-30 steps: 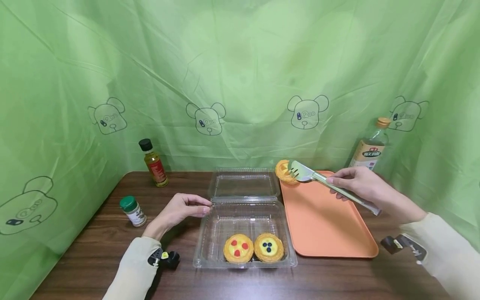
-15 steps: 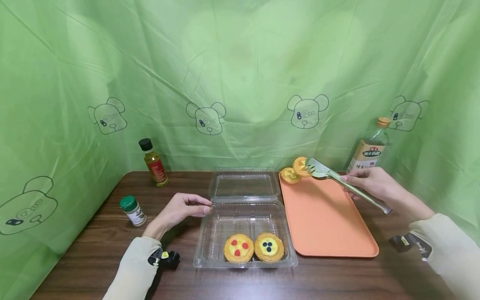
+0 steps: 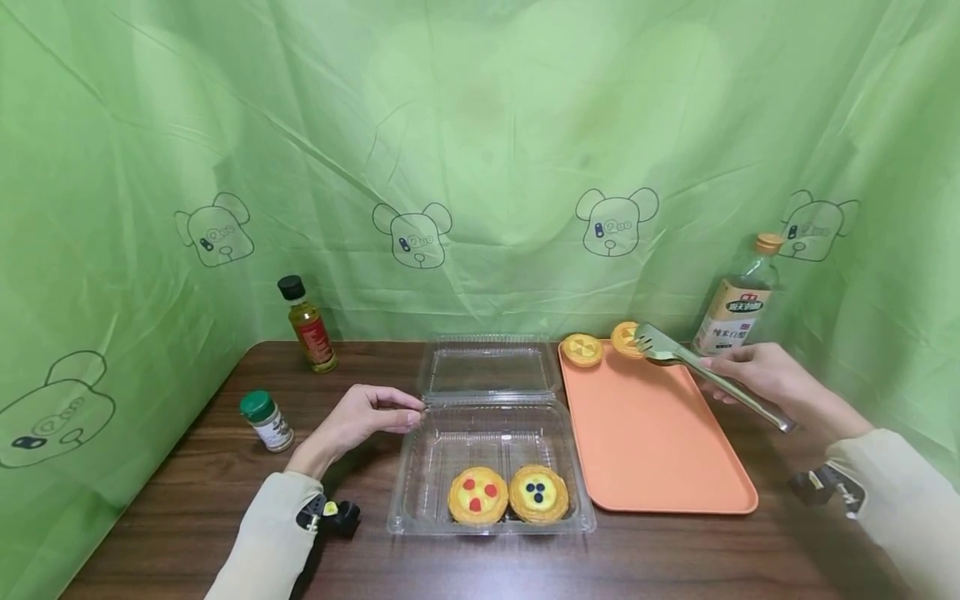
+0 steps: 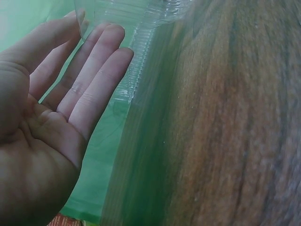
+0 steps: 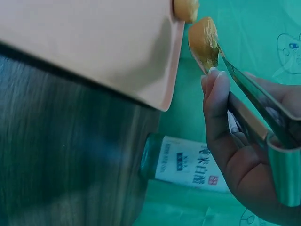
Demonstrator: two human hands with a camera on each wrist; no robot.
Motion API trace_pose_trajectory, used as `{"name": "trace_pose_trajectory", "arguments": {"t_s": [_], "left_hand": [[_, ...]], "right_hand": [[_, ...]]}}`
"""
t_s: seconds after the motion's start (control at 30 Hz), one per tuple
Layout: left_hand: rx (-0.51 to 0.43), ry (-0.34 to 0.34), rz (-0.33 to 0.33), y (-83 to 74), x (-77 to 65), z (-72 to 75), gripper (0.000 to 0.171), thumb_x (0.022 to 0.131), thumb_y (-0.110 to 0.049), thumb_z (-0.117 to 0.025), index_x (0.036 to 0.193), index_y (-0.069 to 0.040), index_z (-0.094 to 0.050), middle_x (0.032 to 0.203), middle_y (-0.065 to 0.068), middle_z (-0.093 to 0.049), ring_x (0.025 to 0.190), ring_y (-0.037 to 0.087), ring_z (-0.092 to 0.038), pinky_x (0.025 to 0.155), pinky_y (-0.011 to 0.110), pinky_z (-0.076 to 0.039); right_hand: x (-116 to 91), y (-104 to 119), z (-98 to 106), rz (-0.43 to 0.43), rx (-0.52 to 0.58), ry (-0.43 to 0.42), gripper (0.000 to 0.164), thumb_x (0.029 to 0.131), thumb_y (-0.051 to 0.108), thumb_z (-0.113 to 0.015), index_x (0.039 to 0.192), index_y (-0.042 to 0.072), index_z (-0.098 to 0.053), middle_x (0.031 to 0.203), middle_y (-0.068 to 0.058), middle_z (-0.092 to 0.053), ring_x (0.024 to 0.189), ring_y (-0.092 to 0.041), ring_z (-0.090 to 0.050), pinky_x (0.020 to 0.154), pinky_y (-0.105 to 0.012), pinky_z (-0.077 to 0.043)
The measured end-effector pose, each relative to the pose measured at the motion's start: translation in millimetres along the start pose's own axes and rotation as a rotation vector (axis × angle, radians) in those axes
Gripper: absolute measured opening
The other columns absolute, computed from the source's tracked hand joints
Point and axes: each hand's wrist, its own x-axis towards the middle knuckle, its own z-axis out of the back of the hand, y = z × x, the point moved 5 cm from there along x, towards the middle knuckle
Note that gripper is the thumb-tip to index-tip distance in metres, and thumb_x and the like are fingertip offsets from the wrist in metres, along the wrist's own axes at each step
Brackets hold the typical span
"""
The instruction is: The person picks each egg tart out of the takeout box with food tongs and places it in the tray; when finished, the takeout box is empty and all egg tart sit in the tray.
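My right hand [image 3: 757,371] grips metal tongs [image 3: 712,377], whose ends are around an egg tart [image 5: 203,40] over the back edge of the orange tray [image 3: 660,450]. Another egg tart [image 3: 582,351] lies at the tray's back left corner. My left hand [image 3: 371,411] pinches the left rim of a clear plastic clamshell box [image 3: 420,492] between thumb and fingers; the left wrist view has the thin plastic at the fingertips [image 4: 115,33]. Inside the box, along its front, sit a tart with red pieces [image 3: 477,496] and a tart with dark berries [image 3: 537,494].
The box's lid [image 3: 489,371] lies folded back toward the green curtain [image 3: 480,167]. A glass bottle with a pale label [image 3: 735,304] stands behind the right hand. Farther left are an oil bottle [image 3: 309,327] and a green-capped spice jar [image 3: 267,421] on the wooden table [image 3: 187,500].
The right hand has moved right with the tongs and their tart, away from the tart at the tray's corner, then slightly lower. The left hand stays at the box's rim.
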Motion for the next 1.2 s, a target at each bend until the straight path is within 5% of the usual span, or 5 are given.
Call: {"name": "trace_pose_trajectory", "arguments": {"t_s": [0.47, 1.2], "left_hand": [[0.004, 0.001, -0.002, -1.2, 0.6, 0.4, 0.027, 0.084, -0.016, -0.077, 0.107, -0.002, -0.072, 0.104, 0.016, -0.071, 0.093, 0.031, -0.069, 0.082, 0.042, -0.058], [-0.011, 0.005, -0.003, 2.2, 1.7, 0.7, 0.028, 0.084, -0.015, -0.077, 0.107, -0.001, -0.072, 0.105, 0.016, -0.071, 0.094, 0.032, -0.069, 0.082, 0.043, -0.058]], "right_hand": [[8, -26, 2, -0.058, 0.041, 0.025, 0.051, 0.099, 0.025, -0.058, 0.122, -0.02, -0.052, 0.09, -0.019, -0.07, 0.074, -0.023, -0.069, 0.067, -0.038, -0.06], [7, -31, 1, -0.074, 0.022, 0.023, 0.059, 0.098, 0.034, -0.058, 0.12, -0.021, -0.053, 0.088, -0.018, -0.07, 0.075, -0.025, -0.07, 0.069, -0.04, -0.06]]}}
